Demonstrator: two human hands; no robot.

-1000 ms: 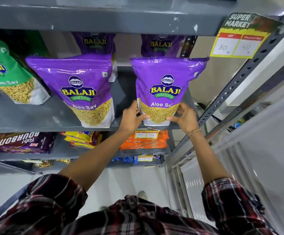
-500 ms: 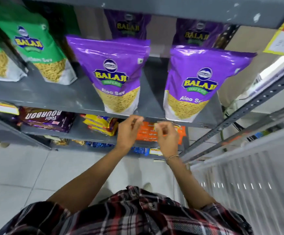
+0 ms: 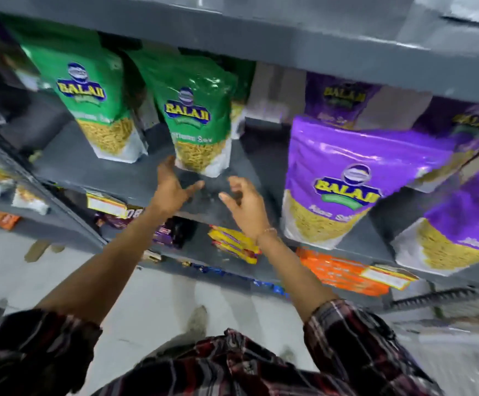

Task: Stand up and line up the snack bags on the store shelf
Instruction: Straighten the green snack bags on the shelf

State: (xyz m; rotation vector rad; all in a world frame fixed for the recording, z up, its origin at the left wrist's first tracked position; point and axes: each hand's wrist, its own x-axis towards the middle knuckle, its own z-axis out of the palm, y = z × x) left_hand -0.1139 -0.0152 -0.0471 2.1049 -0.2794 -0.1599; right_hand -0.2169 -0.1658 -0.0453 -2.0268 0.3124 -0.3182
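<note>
two hands spread, empty, reaching for green snack bag [image 3: 198,121] standing mid shelf [image 3: 135,178], back from front edge. left hand [image 3: 172,190] fingertips just at bag's bottom corner, right hand [image 3: 246,207] apart, below it. risk: one-sided nudge tips bag backward or skews it. clear window shows yellow sev inside. purple bag [image 3: 344,178] leans near front edge, could slide off.

Both arms were stretched up and forward, bare forearms sticking out of rolled plaid sleeves. Left hand [image 3: 172,190] was open with fingers [image 3: 166,167] spread, thumb out to the side. Right hand [image 3: 246,207] was open too, fingers loosely curled, holding nothing, thin bracelet on the wrist.
</note>
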